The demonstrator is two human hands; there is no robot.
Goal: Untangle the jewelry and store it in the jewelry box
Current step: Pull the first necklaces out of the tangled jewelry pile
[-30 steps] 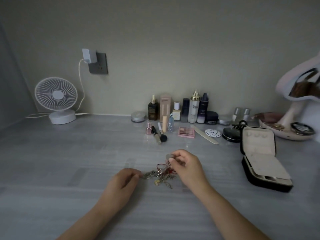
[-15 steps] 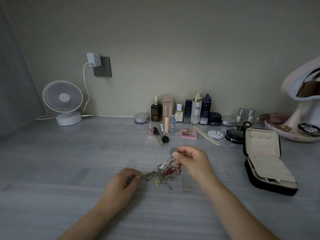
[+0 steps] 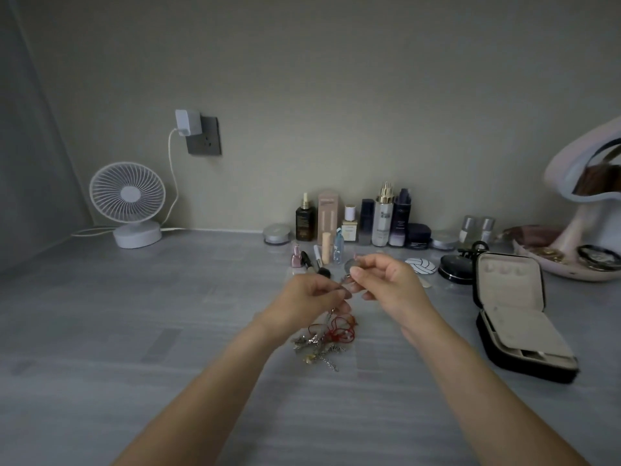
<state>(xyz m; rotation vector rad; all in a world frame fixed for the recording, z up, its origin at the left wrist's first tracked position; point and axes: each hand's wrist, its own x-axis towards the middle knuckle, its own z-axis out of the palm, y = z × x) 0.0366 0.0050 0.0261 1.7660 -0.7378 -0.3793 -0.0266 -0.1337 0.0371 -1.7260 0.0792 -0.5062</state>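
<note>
well, tangled jewelry (image 3: 324, 338), bottle labels (image 3: 382, 227) illegible

Home dressing table (image 3: 134, 331). A row of cosmetic bottles (image 3: 383, 218) stands against the wall. Left of the bottles: a desk fan (image 3: 127, 193) and a charger (image 3: 188, 122) in a wall socket. Right of them: a vanity mirror (image 3: 584, 183). In front of them: brushes (image 3: 312, 262), a compact (image 3: 453, 269), an open jewelry box (image 3: 517, 311).
</note>
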